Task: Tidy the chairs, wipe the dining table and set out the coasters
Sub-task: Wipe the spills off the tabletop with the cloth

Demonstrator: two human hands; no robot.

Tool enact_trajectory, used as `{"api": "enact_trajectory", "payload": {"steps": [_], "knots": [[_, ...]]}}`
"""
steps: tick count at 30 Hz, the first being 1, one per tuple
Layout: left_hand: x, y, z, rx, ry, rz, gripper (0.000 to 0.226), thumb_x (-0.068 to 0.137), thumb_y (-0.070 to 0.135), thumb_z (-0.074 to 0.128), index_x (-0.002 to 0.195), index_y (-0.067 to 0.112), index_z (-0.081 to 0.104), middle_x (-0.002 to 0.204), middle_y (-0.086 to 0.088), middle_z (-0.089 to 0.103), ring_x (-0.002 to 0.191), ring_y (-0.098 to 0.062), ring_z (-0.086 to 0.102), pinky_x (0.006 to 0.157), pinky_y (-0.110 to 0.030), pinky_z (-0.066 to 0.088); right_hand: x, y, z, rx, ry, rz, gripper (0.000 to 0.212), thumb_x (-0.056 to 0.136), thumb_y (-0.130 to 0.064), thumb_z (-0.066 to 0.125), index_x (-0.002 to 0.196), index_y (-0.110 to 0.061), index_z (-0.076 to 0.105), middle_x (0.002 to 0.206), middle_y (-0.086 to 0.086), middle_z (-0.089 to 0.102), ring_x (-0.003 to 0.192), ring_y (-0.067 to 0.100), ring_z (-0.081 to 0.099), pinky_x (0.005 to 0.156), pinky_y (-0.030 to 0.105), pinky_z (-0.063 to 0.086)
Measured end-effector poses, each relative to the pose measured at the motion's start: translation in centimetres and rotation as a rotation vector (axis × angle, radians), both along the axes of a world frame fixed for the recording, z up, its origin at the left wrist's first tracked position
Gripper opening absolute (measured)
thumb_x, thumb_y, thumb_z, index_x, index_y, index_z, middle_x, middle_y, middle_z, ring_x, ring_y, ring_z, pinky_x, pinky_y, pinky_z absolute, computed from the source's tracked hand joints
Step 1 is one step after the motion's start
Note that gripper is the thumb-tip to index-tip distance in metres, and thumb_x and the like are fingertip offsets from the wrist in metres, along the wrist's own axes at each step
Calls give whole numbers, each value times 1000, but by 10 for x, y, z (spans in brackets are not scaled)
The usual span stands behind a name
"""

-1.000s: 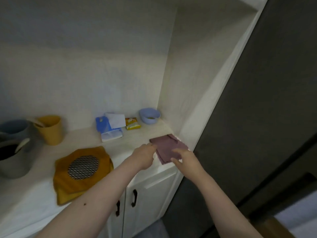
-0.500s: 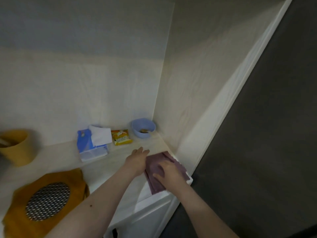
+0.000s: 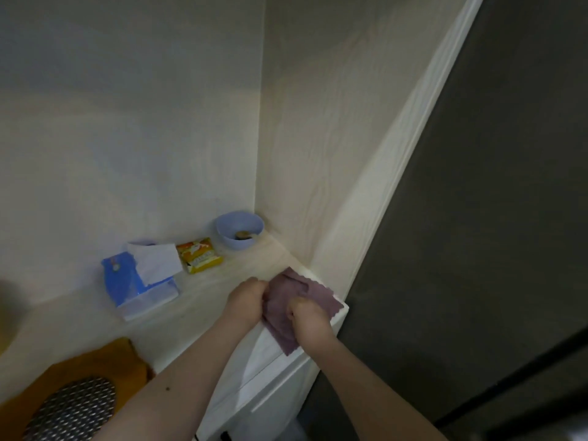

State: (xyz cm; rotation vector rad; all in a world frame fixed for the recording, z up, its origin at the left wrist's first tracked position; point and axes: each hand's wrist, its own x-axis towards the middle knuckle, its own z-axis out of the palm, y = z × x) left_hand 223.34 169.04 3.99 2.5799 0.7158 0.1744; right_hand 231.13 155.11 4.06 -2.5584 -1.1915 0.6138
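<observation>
Purple cloth (image 3: 288, 305) in both hands

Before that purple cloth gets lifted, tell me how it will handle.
Probably floppy: the purple cloth already bunches where the left hand and right hand grip it. Likely light, as it looks thin. Its corner overhangs the counter edge, so it should drape, not slide.

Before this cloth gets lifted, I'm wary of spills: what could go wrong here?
The purple cloth hangs over the counter edge; both hands grip it, and a loose fold might slip floorward. A sweeping lift could possibly brush the snack packet or blue bowl behind.
</observation>
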Motion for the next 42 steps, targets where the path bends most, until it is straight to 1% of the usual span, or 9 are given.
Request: {"api": "enact_trajectory", "payload": {"steps": [2,6,12,15,23,28,33,39,42], "knots": [[-3,1,-1,-85,-115,-35,16,78,3,55,90,7,66,96,-16,61,91,-31,60,78,-34,46,-11,3,2,108,1,-164,27,94,-10,41,71,-21,44,71,-6,44,61,6,41,56,10,35],[-6,-4,-1,-197,-283,-72,17,72,-8,57,80,3,68,85,-17,67,81,-31,64,73,-29,48,-26,-29,-6,384,-25,-263,13,93,-5,44,87,-16,47,81,6,58,74,19,52,66,33,39],[-5,-62,40,-467,-471,-138,18,81,-10,56,89,0,68,86,-6,67,78,-16,59,67,-8,42,-56,-84,18,817,181,-665,7,96,-6,49,91,-8,52,74,2,60,66,10,54,60,13,42],[-5,-109,62,-600,-484,-214,18,84,-6,59,90,9,67,80,3,62,69,-12,55,61,-7,42,-70,-126,28,970,263,-814,9,96,-9,50,88,-12,54,75,3,60,70,12,56,69,24,47],[-26,-288,91,-827,-336,-598,19,86,0,61,91,18,67,79,11,62,74,-1,58,63,-6,43,-135,-300,44,1155,339,-1099,6,97,-13,52,100,-10,57,86,6,68,75,15,66,68,32,55],[-41,-417,92,-889,-207,-824,22,86,-1,60,84,21,64,77,6,63,72,-8,60,67,-19,50,-183,-412,47,1181,213,-1293,9,95,-8,53,97,-14,60,82,3,67,65,7,63,54,19,49],[-66,-550,94,-975,-65,-975,24,89,-1,58,82,22,62,81,-1,61,66,-11,60,51,-18,50,-240,-529,49,1160,115,-1422,21,96,-7,46,102,-18,64,100,6,67,93,20,63,84,36,50],[-124,-700,100,-1096,53,-1099,20,89,-6,55,85,13,60,82,-2,55,80,-24,63,60,-30,60,-320,-644,60,1188,7,-1518,32,85,-18,48,110,-3,60,82,16,57,72,25,51,70,39,40],[-158,-765,101,-1113,92,-1170,23,88,-6,55,82,16,59,81,-3,55,86,-30,64,67,-38,60,-358,-691,61,1132,-106,-1614,28,87,-20,62,114,-10,60,95,10,64,83,22,58,75,34,46]]}}
